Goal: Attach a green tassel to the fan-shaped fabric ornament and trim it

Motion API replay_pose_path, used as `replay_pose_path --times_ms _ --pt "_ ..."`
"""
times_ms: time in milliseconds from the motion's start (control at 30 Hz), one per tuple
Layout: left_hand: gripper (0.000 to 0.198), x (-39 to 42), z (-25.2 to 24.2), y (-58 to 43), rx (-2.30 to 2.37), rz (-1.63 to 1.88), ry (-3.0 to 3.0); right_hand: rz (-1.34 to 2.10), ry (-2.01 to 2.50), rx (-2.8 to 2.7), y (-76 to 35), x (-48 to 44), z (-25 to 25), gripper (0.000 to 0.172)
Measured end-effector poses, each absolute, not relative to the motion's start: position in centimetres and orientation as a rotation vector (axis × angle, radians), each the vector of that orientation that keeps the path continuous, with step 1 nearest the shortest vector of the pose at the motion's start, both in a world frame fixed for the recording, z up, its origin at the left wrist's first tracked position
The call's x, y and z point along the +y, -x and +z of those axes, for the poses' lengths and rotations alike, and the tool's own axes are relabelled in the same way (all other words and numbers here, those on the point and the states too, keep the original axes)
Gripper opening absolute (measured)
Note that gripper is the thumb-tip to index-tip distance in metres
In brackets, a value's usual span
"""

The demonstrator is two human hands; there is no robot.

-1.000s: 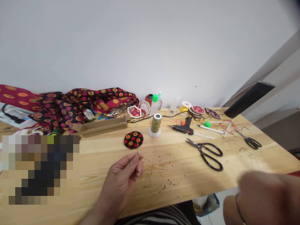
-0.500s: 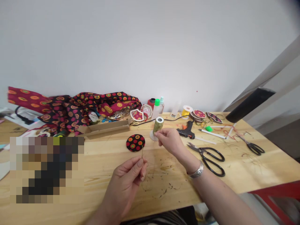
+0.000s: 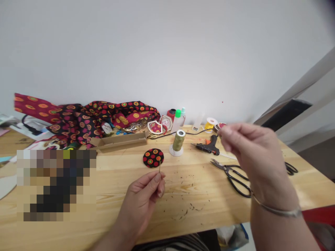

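Note:
My left hand (image 3: 146, 195) is closed in a pinch on a short olive-brown thread (image 3: 159, 166) that sticks up from the fingertips. Just behind the thread, a round black fabric piece (image 3: 151, 158) with red and yellow motifs lies flat on the table. A spool of olive thread (image 3: 178, 141) stands upright on its white base, beyond the left hand. Raised over the right side of the table, my right hand (image 3: 253, 160) has thumb and fingers pinched together; anything between them is too fine to make out. Large black-handled scissors (image 3: 230, 174) lie partly behind the right wrist.
A black glue gun (image 3: 209, 145) lies beyond the scissors. Patterned cloth (image 3: 104, 115) is heaped at the back left, behind an open cardboard box (image 3: 123, 141). A green-capped bottle (image 3: 178, 120) and a yellow spool (image 3: 210, 124) stand near the wall. Dark scraps litter the table (image 3: 131, 230).
My right hand has moved from beside the olive spool to the right, and appears larger and nearer. It now hides part of the scissors. My left hand keeps its pinch nearly in place.

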State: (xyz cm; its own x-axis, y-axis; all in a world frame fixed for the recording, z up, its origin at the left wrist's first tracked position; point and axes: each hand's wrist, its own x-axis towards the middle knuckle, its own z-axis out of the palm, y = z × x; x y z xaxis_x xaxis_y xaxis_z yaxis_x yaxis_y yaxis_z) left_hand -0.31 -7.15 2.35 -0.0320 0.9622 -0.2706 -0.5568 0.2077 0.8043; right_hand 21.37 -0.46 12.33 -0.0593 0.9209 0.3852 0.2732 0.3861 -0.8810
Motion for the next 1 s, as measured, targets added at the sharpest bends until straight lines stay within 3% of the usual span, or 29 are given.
replay_pose_path --times_ms 67,133,267,467,633,867,1000 --pt "0.016 -7.1 2.3 0.4 0.967 1.326 -0.570 0.896 1.289 -2.072 -22.3 -1.9 11.3 0.032" --pt "0.015 -7.0 2.1 0.3 0.984 1.322 -0.597 0.785 1.520 -2.386 -22.6 -2.9 9.8 0.033" --pt "0.014 -7.0 1.8 -0.2 1.035 1.284 -0.689 0.364 1.660 -2.207 -21.4 -3.7 7.2 0.021" --pt "0.019 -7.0 1.7 -0.8 1.110 1.167 -0.909 1.121 1.374 -1.625 -17.7 -3.6 5.3 0.018" --pt "0.024 -7.2 2.0 -0.7 1.173 1.089 -1.098 1.664 1.180 -1.254 -16.1 -3.5 4.1 0.026" --pt "0.023 -7.1 1.9 -0.9 1.158 1.059 -1.131 1.795 1.038 -1.108 -15.4 -3.5 4.0 0.015" --pt "0.027 -7.1 2.0 -1.0 1.169 1.033 -1.122 1.760 1.061 -1.078 -15.3 -3.3 4.1 0.022"
